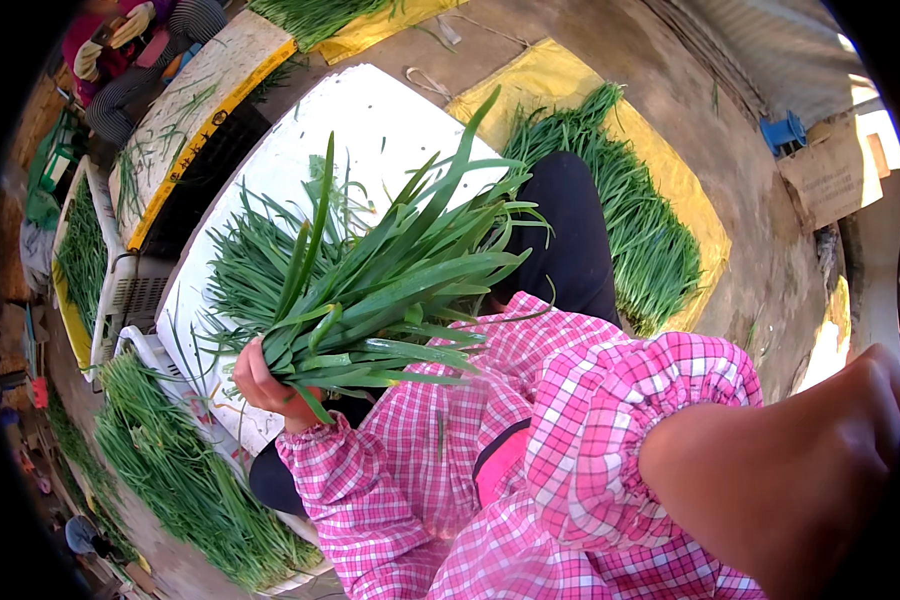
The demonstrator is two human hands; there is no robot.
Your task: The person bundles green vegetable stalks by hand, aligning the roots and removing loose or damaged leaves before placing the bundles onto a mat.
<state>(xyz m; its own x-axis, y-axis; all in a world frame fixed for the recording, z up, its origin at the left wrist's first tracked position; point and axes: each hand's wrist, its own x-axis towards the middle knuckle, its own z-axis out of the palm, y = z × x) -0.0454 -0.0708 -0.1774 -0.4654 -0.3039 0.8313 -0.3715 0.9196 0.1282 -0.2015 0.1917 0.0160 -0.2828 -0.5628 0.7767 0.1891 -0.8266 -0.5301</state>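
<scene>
We are grasping a big bunch of long green leaves [370,290] in our left hand [265,385], the fingers wrapping around its base near the close edge of the white board [345,105]; the leaf tips are fanning out over the board toward its right corner. Our right hand [878,395] is rising blurred at the far right, and we cannot tell whether it is gripping anything. Beyond the board's left corner a white crate [108,215] is holding green stalks [82,255] against a yellow lining [72,325]. Along the board's lower left edge a white tub [185,392] is carrying a heaped mass of stalks [170,470], which is hiding most of its inside. Past the board's right corner a yellow sheet [540,75] is bearing a long green pile [635,225]. Toward the upper left, a co-worker [135,55] is sitting beside a yellow-edged board [205,80].
</scene>
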